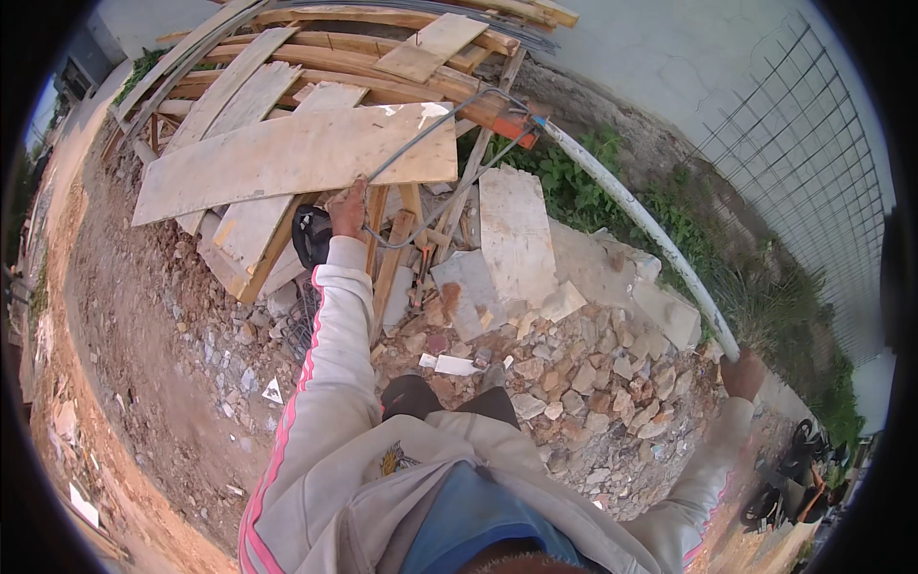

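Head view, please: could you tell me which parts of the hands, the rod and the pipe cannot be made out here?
- Left hand: its fingers face away, so the grip on the bent steel rod is hidden.
- Rod's far end: lost among the timber pile.
- Right hand: small and warped near the rim; its hold on the white pipe is unclear.
- Pipe's upper end: covered by planks.

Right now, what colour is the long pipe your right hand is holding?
White, with an orange piece at its far end: the pipe in the right hand shows best in the head view.
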Available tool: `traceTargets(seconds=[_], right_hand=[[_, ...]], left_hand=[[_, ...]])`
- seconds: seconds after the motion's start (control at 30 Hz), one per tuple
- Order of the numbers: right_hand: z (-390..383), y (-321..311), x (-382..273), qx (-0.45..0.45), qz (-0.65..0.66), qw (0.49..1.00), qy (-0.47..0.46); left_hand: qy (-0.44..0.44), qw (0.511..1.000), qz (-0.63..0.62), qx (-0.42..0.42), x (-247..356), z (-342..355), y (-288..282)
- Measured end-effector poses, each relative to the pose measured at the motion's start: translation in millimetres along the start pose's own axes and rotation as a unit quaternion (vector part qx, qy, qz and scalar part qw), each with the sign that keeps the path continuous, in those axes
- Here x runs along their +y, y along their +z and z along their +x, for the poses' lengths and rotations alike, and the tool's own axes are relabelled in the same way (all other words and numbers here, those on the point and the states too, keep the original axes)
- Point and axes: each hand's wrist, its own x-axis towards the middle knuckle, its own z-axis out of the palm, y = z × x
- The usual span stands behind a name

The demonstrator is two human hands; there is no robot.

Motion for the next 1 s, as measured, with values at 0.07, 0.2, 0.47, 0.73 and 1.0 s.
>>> traceTargets(seconds=[0.07, 0.2, 0.47, 0.73, 1.0], right_hand=[[-56, -23, -45, -0.007, 0.005, 0.999, 0.032], [-173, -76, -151, 0.04, -0.001, 0.995, 0.092], [-260, -81, -238, 0.042, 0.025, 0.987, 0.154], [-333, -114, -355, -0.026, 0.056, 0.977, 0.202], [-320, -162, -335, -0.259, 0.466, 0.83, 0.163]], left_hand=[[0.006, 1.0, -0.004, 0.0, -10, 14, -9], [-0.045, 0.995, -0.076, -0.051, -7, 12, -11], [-0.079, 0.974, -0.161, -0.139, -25, 17, -10], [-0.024, 0.983, -0.13, -0.128, -21, 6, -2], [-0.018, 0.992, -0.075, -0.1, -9, 7, -8]])
